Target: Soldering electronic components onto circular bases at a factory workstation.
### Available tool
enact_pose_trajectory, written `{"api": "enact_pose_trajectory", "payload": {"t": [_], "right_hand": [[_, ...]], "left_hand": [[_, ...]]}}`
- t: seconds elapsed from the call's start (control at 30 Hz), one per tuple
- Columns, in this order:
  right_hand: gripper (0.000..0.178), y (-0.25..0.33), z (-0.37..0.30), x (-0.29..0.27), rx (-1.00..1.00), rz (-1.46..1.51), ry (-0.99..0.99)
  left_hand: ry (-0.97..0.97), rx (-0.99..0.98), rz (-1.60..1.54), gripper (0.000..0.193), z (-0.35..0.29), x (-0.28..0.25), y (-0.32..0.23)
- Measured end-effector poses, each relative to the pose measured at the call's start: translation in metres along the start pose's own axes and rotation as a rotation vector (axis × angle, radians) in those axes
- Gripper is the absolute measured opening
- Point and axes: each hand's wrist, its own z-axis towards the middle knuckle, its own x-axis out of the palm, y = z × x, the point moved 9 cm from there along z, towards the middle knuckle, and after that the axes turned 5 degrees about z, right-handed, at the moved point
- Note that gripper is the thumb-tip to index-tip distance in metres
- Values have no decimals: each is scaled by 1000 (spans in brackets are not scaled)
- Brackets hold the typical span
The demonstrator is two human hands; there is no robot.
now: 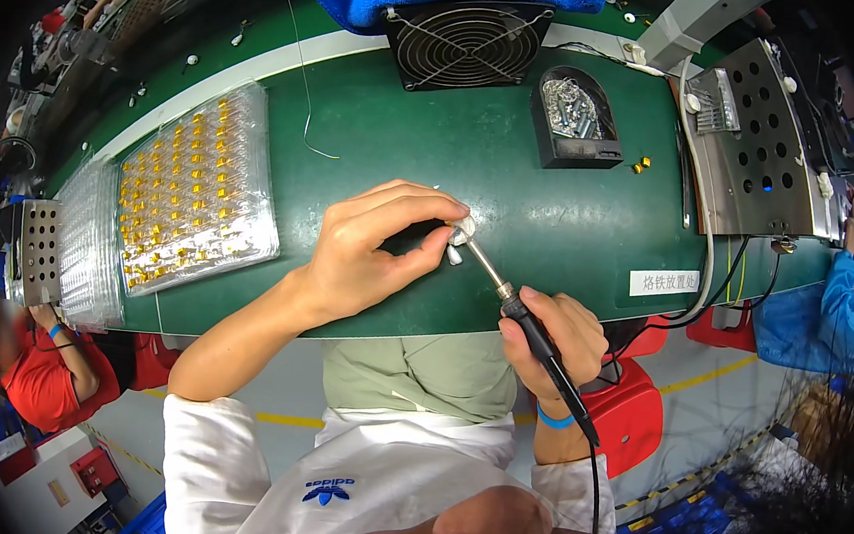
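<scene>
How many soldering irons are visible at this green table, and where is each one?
1: the soldering iron is in the right hand, its tip pointing toward the small whitish part held in the left hand. Others may be hidden near the cluttered picture edges.

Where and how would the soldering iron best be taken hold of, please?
Probably by its black handle, coming from the near right. The soldering iron slants, its thin metal shaft, possibly hot, pointing away and leftward at the small white part; the thicker handle slopes back toward the person, where the right hand holds it.
</scene>
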Motion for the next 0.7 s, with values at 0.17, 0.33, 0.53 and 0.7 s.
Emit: {"api": "enact_pose_trajectory", "payload": {"t": [0.17, 0.33, 0.53, 0.7], "right_hand": [[29, -2, 0, -4, 27, -6, -1], [32, -2, -2, -7, 99, 36, -92], [43, -15, 57, -18, 158, -398, -86], [47, -24, 49, -14, 186, -277, -104]], "left_hand": [[6, 2, -3, 27, 4, 2, 0], [-1, 12, 19, 25, 2, -7, -3], [41, 100, 46, 20, 0, -18, -20], [95, -236, 154, 15, 17, -88, 25]]}}
